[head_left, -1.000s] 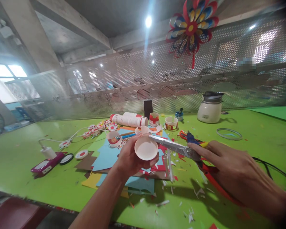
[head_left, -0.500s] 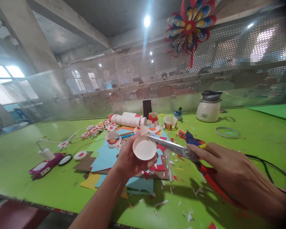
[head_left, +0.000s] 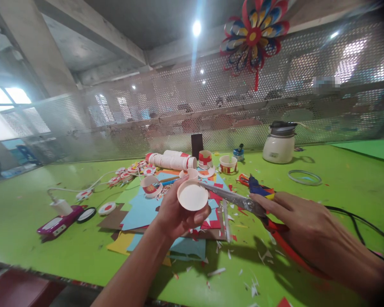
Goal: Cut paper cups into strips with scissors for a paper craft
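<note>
Holding the cup: the left hand (head_left: 174, 215) grips a pale paper cup (head_left: 192, 196) in the air above the coloured paper sheets (head_left: 137, 215), near the middle of the view.
Cup's facing: its round end turns toward the wearer and a little upward, its axis running forward from the wearer; I cannot tell whether this end is mouth or base.
Left forearm: slants up and rightward from the lower edge to the cup.
Left fingers: curled around the cup's side, thumb at the upper left, fingertips showing at the lower right.
Scissors' line: the red-handled scissors (head_left: 233, 197) slant from their handles at lower right to their tips at upper left, by the cup's upper right rim; contact there is unclear.
Scissor blades: they look close together.
Right hand: this hand (head_left: 310, 224) comes in from the lower right, back upward, wrapped on the handles.
Right fingers: index stretched forward near the pivot, the others mostly hidden beneath, so their exact grip cannot be told.
Beyond the cup: a printed paper cup (head_left: 151, 187) lies tilted to the left.
Green table: paper scraps (head_left: 216, 272) scatter below the scissors.
</note>
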Demonstrator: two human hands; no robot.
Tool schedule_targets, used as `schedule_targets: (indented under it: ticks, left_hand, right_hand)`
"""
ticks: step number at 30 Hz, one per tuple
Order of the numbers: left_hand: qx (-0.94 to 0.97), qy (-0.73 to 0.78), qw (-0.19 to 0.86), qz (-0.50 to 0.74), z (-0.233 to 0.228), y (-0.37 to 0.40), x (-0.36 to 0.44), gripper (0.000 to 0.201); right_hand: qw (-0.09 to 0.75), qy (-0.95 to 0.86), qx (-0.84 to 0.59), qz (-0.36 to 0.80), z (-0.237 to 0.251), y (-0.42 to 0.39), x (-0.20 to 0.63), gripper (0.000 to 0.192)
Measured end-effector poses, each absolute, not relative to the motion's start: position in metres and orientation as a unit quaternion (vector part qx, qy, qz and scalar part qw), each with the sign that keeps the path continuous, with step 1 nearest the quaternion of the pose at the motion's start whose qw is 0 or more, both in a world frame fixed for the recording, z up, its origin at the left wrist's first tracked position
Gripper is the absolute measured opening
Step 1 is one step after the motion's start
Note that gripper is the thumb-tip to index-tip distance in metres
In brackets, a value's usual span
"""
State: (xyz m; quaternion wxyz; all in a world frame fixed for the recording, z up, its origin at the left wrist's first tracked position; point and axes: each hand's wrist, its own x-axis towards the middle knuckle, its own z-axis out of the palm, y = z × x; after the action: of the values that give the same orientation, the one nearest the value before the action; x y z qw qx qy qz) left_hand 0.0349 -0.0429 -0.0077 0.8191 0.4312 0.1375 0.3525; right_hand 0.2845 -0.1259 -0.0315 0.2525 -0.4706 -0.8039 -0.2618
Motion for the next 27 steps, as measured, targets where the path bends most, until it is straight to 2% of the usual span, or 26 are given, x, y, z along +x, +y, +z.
schedule_targets:
  ticks: [5, 11, 15, 19, 23, 27]
  left_hand:
    - [0.424, 0.142, 0.822, 0.354, -0.006, -0.042, 0.035, 0.045]
    - [0.423, 0.161, 0.824, 0.342, -0.004, -0.041, 0.034, 0.049]
    - [0.427, 0.177, 0.83, 0.313, -0.001, -0.041, 0.034, 0.051]
    - [0.423, 0.179, 0.822, 0.338, 0.002, -0.041, 0.033, 0.044]
    - [0.397, 0.178, 0.825, 0.36, 0.003, -0.041, 0.034, 0.034]
    - [0.363, 0.19, 0.818, 0.403, 0.001, -0.041, 0.035, 0.03]
  right_hand:
    - [0.247, -0.811, -0.458, -0.268, -0.028, -0.125, 0.285, 0.039]
    - [0.243, -0.824, -0.486, -0.159, -0.033, -0.126, 0.286, 0.045]
    - [0.241, -0.823, -0.497, -0.133, -0.035, -0.124, 0.288, 0.044]
    - [0.236, -0.802, -0.535, -0.124, -0.032, -0.122, 0.294, 0.042]
    - [0.271, -0.769, -0.573, -0.087, -0.027, -0.122, 0.297, 0.04]
    - [0.234, -0.763, -0.596, -0.09, -0.028, -0.12, 0.293, 0.041]
